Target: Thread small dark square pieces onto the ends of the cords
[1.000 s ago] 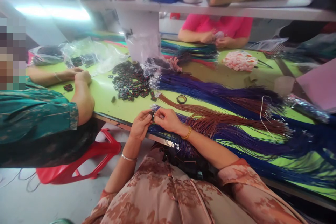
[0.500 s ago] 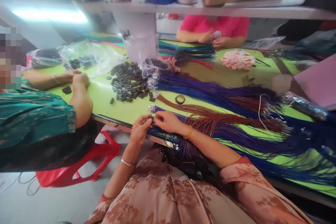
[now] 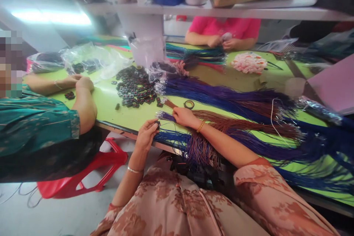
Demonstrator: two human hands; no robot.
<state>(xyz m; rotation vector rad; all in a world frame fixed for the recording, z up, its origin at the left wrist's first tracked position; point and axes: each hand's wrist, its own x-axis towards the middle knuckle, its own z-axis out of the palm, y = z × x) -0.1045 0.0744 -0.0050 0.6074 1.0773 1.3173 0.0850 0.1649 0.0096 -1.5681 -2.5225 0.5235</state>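
Note:
My left hand (image 3: pixel 147 132) pinches a small black connector housing (image 3: pixel 157 124) at the table's front edge. A thin dark wire (image 3: pixel 168 124) runs from near that housing toward the right. Over the brown wire bundle (image 3: pixel 169 104), my right hand (image 3: pixel 186 117) is closed, its fingertips touching the wires. Whether it grips a single wire is too small to tell. Beside and below it lie blue wires (image 3: pixel 166 116) with silvery terminals at their left ends.
A heap of black connector housings (image 3: pixel 135 88) lies beyond my left hand. A tape roll (image 3: pixel 188 104) sits behind my right hand. Co-workers sit at left and across the table, near pink pieces (image 3: pixel 249 62). A red stool (image 3: pixel 91 166) stands at lower left; a shelf (image 3: pixel 249 11) crosses overhead.
My right hand has moved away from my left, up and to the right onto the brown wires. My left hand stays nearly in place, the black connector housing now plainly visible in it.

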